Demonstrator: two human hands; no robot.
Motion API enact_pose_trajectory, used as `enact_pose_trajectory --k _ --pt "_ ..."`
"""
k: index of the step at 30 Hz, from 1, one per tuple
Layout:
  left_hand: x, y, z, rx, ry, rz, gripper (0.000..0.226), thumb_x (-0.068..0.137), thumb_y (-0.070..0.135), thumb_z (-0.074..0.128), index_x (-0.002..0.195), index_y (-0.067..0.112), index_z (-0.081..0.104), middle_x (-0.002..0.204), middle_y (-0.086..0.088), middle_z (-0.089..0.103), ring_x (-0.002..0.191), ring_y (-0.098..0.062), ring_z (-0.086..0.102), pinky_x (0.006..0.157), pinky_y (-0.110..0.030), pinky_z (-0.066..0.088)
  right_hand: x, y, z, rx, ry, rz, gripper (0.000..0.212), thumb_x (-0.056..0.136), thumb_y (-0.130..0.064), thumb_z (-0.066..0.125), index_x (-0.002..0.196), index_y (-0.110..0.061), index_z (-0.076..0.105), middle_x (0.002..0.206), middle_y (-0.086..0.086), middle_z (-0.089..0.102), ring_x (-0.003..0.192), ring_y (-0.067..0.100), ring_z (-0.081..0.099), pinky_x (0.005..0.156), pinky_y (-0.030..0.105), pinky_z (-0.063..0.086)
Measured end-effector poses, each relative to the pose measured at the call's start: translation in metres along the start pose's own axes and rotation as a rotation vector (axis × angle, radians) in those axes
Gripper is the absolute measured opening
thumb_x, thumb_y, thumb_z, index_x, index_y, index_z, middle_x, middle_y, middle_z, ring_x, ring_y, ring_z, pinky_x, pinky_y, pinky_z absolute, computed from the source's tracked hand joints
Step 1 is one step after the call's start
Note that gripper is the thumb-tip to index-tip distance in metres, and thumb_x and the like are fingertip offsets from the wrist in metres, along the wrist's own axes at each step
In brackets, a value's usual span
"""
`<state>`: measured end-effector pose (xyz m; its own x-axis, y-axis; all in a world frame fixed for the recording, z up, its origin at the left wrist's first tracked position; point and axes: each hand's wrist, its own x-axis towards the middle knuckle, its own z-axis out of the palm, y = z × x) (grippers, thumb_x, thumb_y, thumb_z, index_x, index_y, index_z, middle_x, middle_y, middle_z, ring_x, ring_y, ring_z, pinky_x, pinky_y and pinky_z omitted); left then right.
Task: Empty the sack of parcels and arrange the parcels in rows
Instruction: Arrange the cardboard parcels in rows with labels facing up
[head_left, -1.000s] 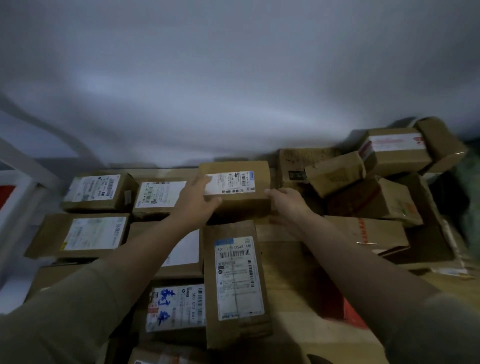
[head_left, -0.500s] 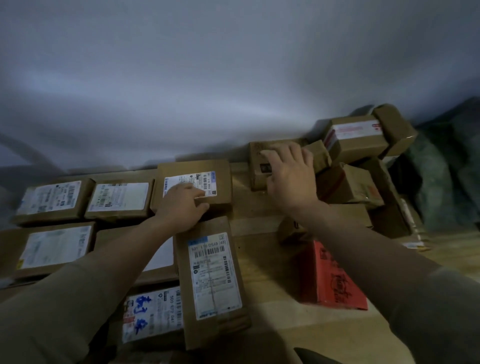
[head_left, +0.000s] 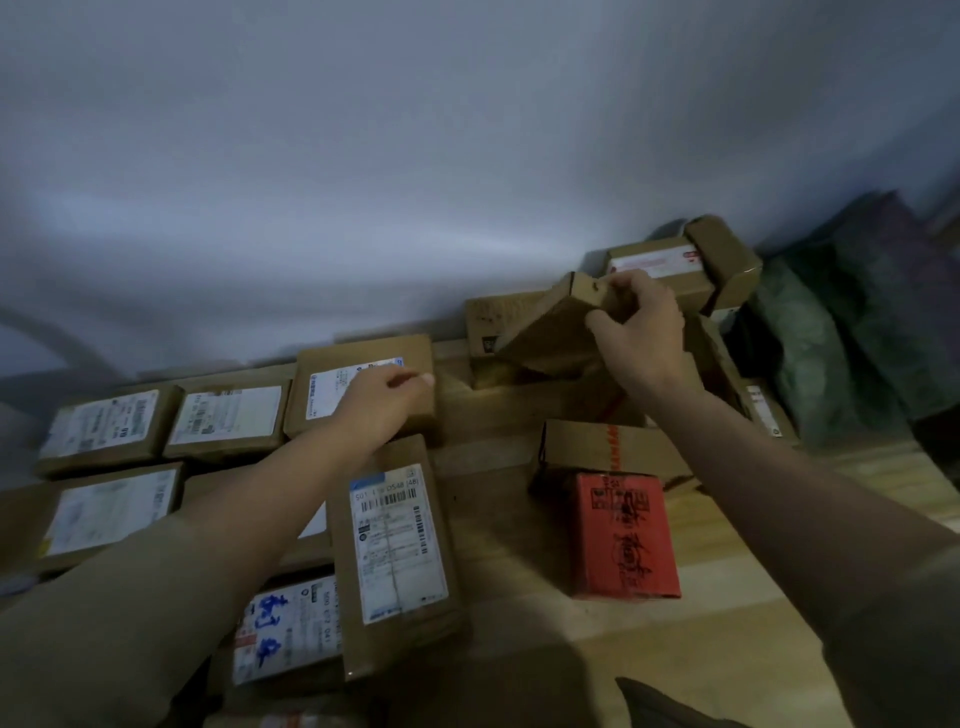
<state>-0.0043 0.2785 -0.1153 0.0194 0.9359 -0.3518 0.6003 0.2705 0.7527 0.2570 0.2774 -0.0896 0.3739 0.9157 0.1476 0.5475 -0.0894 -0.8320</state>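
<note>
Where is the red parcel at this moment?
In the head view, the red parcel lies flat on the wooden floor right of centre, just in front of a brown box with red tape and under the right forearm.

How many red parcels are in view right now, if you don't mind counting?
1. The red parcel lies flat on the wooden surface, near the right forearm; others may be hidden in the pile behind.

Low in the middle of the frame, the long brown parcel (head_left: 397, 551) carries a white shipping label reading "501", some blurred digits, then "0548 (48)" above a barcode. At the lower left, another parcel (head_left: 285, 626) shows blue handwritten characters I can't make out. The red box (head_left: 626, 535) at right bears dark print, too smeared to read.
</note>
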Motion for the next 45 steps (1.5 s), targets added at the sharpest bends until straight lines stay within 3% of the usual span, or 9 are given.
enact_pose_trajectory --k 3,8,10,14,17,21,30,40,45 --pt "-0.006 0.014 0.005 -0.323 -0.023 -0.166 0.065 0.087 0.056 0.062 0.139 0.018 0.049 0.138 -0.004 0.055 0.120 -0.021 0.054 0.105 -0.040 0.041 -0.008 -0.006 -0.021 0.402 -0.013 0.103 0.018 0.089 -0.008 0.062 0.105 -0.013 0.059 0.093 -0.001 0.059 0.087 0.011 0.056 0.076 0.027 0.048" --pt "-0.027 0.040 0.000 -0.893 -0.276 -0.372 0.106 0.077 0.080 0.050 0.147 0.003 0.031 0.136 -0.030 0.052 0.112 -0.041 0.062 0.086 -0.051 0.057 -0.025 0.008 -0.044 0.651 -0.316 0.107 0.023 0.087 0.003 0.061 0.106 -0.010 0.061 0.114 0.004 0.065 0.114 0.028 0.058 0.102 0.049 0.047" --pt "-0.036 0.047 -0.001 -0.995 -0.320 -0.382 0.097 0.079 0.077 0.052 0.138 0.002 0.040 0.122 -0.031 0.063 0.106 -0.041 0.067 0.079 -0.048 0.059 -0.035 0.014 -0.048 0.634 -0.437 0.044 0.024 0.085 0.009 0.062 0.097 -0.012 0.062 0.128 -0.002 0.060 0.124 0.022 0.053 0.107 0.048 0.043" --pt "-0.048 0.046 0.003 -0.983 -0.188 -0.348 0.048 0.090 0.018 0.067 0.132 0.003 0.049 0.107 -0.023 0.072 0.094 -0.031 0.073 0.070 -0.035 0.062 -0.050 0.024 -0.056 0.525 -0.476 0.038 0.022 0.084 0.001 0.067 0.099 -0.014 0.065 0.153 -0.009 0.033 0.141 0.012 0.032 0.099 0.033 0.049" --pt "-0.060 0.041 0.005 -0.998 -0.183 -0.288 0.041 0.089 0.002 0.065 0.129 0.001 0.054 0.111 -0.020 0.072 0.102 -0.029 0.071 0.078 -0.036 0.061 -0.054 0.032 -0.059 0.541 -0.401 0.166 0.049 0.094 0.007 0.053 0.133 -0.021 0.059 0.149 0.000 0.042 0.132 0.019 0.049 0.089 0.030 0.057" --pt "-0.076 0.043 0.007 -0.977 -0.232 -0.222 0.039 0.089 -0.001 0.062 0.127 0.002 0.053 0.115 -0.019 0.070 0.107 -0.029 0.069 0.088 -0.041 0.058 -0.061 0.034 -0.064 0.854 -0.412 0.405 0.048 0.101 -0.013 0.050 0.147 -0.021 0.042 0.126 0.007 0.063 0.095 0.016 0.070 0.092 0.043 0.056" --pt "-0.110 0.025 0.007 -0.742 -0.045 -0.224 0.035 0.091 0.044 0.062 0.111 0.015 0.063 0.108 -0.010 0.073 0.099 -0.023 0.069 0.090 -0.039 0.052 -0.096 0.034 -0.083 0.665 -0.636 0.487 0.039 0.089 -0.002 0.066 0.127 -0.010 0.060 0.109 0.009 0.075 0.097 0.023 0.074 0.076 0.038 0.061" --pt "-0.151 -0.015 0.014 -0.566 0.169 -0.257 0.022 0.096 0.021 0.061 0.116 0.012 0.063 0.108 -0.008 0.070 0.097 -0.023 0.068 0.091 -0.040 0.055 -0.182 0.023 -0.085 0.168 -1.015 0.438 0.044 0.083 -0.007 0.073 0.122 -0.018 0.056 0.119 0.009 0.064 0.107 0.028 0.065 0.091 0.046 0.055" --pt "-0.180 -0.041 0.020 -0.523 0.187 -0.253 0.020 0.096 0.021 0.061 0.112 0.011 0.064 0.104 -0.006 0.071 0.095 -0.021 0.069 0.088 -0.037 0.057 -0.239 0.041 -0.056 0.229 -0.915 0.611 0.048 0.085 -0.004 0.072 0.129 -0.011 0.052 0.119 0.010 0.064 0.106 0.029 0.065 0.095 0.050 0.055"
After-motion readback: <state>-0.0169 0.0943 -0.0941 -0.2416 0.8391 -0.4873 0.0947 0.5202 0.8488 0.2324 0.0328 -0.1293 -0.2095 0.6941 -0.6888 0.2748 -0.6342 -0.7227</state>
